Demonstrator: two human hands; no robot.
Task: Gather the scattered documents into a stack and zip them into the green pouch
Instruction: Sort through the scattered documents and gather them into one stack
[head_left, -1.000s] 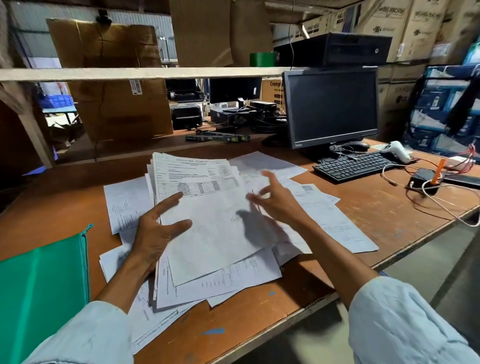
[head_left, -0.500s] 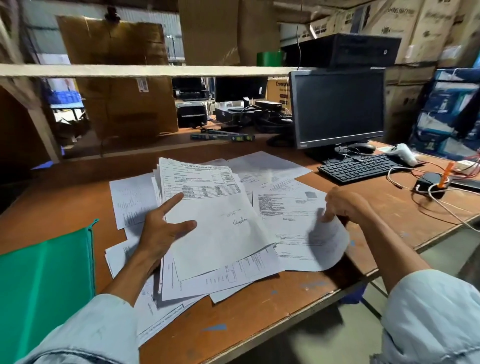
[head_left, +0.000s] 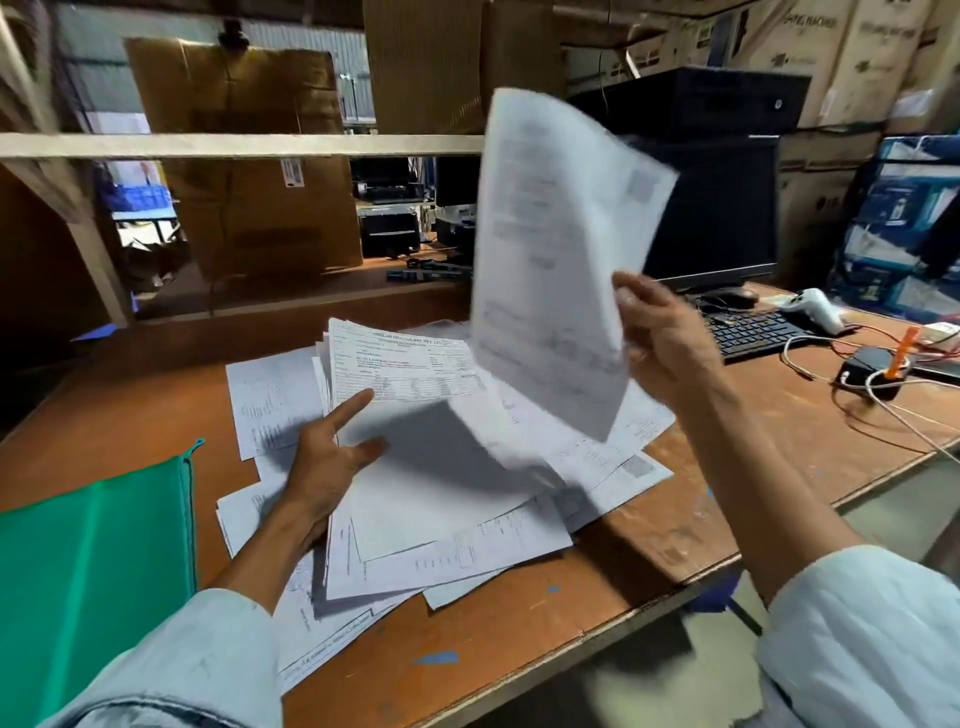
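Documents (head_left: 441, 467) lie in a loose, overlapping spread in the middle of the brown wooden table (head_left: 519, 649), their edges fanned at different angles, with a printed form topmost at the far side and a few sheets reaching toward the near edge. The left hand (head_left: 332, 462) rests flat on the left part of this pile, fingers straight, forefinger pointing toward the printed form and thumb spread out to the side; it grips nothing. The right hand (head_left: 665, 343) is raised above the table and pinches one sheet (head_left: 556, 249) by its right edge between thumb and curled fingers. That sheet stands nearly upright in the air, clear of the pile and casting a shadow on it, and it is too blurred for its print to be read. It covers the left part of the dark monitor (head_left: 722, 208) behind it. The green pouch (head_left: 93, 571) lies flat at the near left of the table, just beside the papers but not touching them; whether its zip is open cannot be told. A black keyboard (head_left: 753, 332) sits to the right of the pile, with a white handheld scanner (head_left: 813, 309) beyond it and a small black box (head_left: 867, 366) with white cables farther right. A cardboard box (head_left: 249, 171) stands behind the table.
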